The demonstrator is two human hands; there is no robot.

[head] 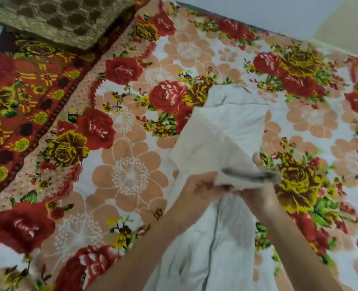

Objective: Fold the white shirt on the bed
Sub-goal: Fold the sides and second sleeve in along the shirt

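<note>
One white shirt [226,127] lies on a bed [129,175] covered by a floral sheet of red, yellow and peach blooms. The shirt stretches from the bottom edge of the view up toward the middle. Its far part lies flat on the sheet in an angled, partly folded shape, and its near part is rumpled between the person's two bare forearms. Two hands meet at the middle of the shirt, where a bunched fold is lifted off the sheet. The left hand [197,190] has its fingers curled tight around this fold. The right hand [256,196] touches it from the other side, motion-blurred, with its fingers apparently closed on the same fold — the cloth drapes over them. Left of the shirt, well apart, one darker red patterned blanket [16,91] borders the sheet. Beyond the shirt and to its left, one olive-brown lace-patterned cushion [58,19] sits at the bed's far corner.
</note>
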